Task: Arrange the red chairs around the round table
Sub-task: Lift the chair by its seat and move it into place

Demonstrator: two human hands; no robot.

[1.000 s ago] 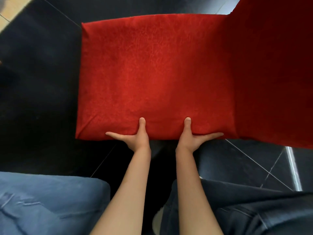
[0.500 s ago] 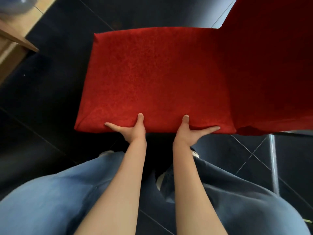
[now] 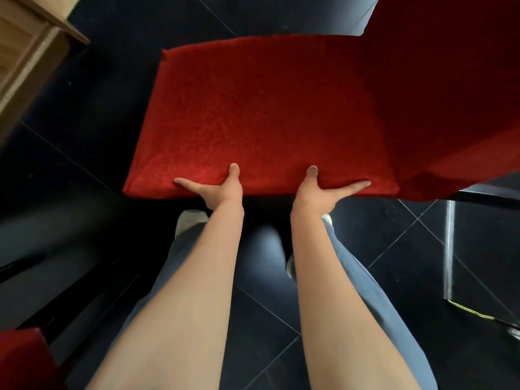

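Red chair [image 3: 261,116] faces left, backrest rising right.

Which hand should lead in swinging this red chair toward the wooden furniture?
Probably the left hand: it grips the red chair seat edge nearer the wooden furniture. The right hand grips nearer the backrest.

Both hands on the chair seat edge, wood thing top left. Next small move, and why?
Probably keep carrying the chair toward the wooden furniture at upper left. The left hand and right hand both grip the seat's near edge, thumbs on top. Whether that wood is the round table can't be told.
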